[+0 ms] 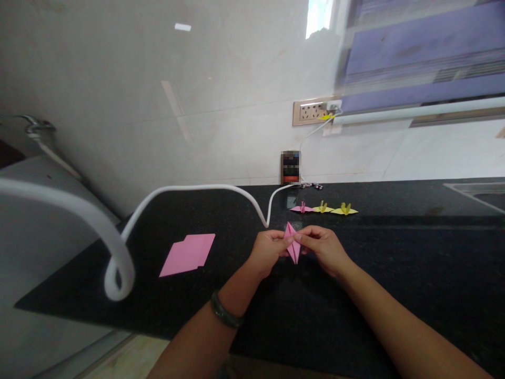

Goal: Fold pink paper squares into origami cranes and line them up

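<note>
Both hands meet over the black counter [394, 252] and pinch one folded pink paper piece [292, 243], a narrow diamond shape held upright. My left hand [268, 250] grips its left side, fingers curled; a dark bangle sits on that wrist. My right hand [321, 247] pinches the right side with thumb and forefinger. Behind the hands stand three finished paper cranes in a row: a pink crane [302, 208], a yellow crane [323, 208] and another yellow crane [345, 209].
Flat pink paper sheets [188, 253] lie to the left. A white cable [118, 247] loops across the counter's left part up to a wall socket [311, 111]. A small dark device [291, 167] leans on the wall. A sink edge [477, 190] shows at far right.
</note>
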The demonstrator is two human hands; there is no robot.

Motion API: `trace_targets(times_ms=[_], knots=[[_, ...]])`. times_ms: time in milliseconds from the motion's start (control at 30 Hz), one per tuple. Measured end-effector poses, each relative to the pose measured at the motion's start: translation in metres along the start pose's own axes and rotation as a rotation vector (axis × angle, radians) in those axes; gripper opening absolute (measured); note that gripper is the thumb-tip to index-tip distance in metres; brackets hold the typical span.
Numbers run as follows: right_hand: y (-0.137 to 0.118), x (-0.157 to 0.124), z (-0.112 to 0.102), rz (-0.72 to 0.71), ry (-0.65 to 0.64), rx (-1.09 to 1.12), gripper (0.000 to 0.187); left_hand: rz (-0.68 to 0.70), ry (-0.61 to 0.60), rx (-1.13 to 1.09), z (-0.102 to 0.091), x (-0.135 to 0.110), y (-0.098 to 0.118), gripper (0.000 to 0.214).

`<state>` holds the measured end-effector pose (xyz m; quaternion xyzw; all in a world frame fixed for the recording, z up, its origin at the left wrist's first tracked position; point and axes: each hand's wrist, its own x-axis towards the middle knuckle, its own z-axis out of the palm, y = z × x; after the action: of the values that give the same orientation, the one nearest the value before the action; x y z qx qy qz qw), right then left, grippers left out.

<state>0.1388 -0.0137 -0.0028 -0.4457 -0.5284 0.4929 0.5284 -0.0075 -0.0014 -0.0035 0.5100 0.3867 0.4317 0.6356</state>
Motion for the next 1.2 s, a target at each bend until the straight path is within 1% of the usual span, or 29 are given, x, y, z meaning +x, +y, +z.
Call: trace_targets(times_ms=[167,333,467,567,767,900,1033,1100,1200], knots=[[-0.005,0.001,-0.005,-0.059,-0.056,-0.109,0.021,-0.017,-0.009,-0.047,0.002,-0.001,0.001,0.028],[-0.007,0.0,-0.004,-0.026,-0.094,-0.098,0.022,-0.081,0.003,-0.02,0.005,-0.004,0.007,0.023],[-0.007,-0.001,-0.003,-0.012,-0.081,-0.091,0.023,-0.101,-0.023,-0.004,0.005,-0.006,0.009,0.019],[-0.005,0.0,-0.002,-0.029,-0.05,-0.089,0.023,-0.114,-0.038,0.015,0.005,-0.006,0.009,0.018],[-0.003,0.001,-0.001,-0.082,-0.005,-0.106,0.023,-0.115,-0.018,0.059,0.004,-0.004,0.004,0.015],[-0.003,0.0,-0.001,-0.093,0.018,-0.153,0.027,-0.086,0.057,0.104,0.006,-0.005,0.005,0.014],[-0.001,-0.001,0.001,-0.118,-0.054,-0.177,0.024,-0.033,0.106,0.177,0.011,-0.008,0.011,0.013],[0.001,-0.001,0.003,-0.137,-0.055,-0.206,0.021,-0.009,0.115,0.212,0.012,-0.009,0.012,0.013],[0.002,-0.001,0.004,-0.134,-0.055,-0.201,0.018,0.014,0.098,0.253,0.012,-0.01,0.011,0.013]])
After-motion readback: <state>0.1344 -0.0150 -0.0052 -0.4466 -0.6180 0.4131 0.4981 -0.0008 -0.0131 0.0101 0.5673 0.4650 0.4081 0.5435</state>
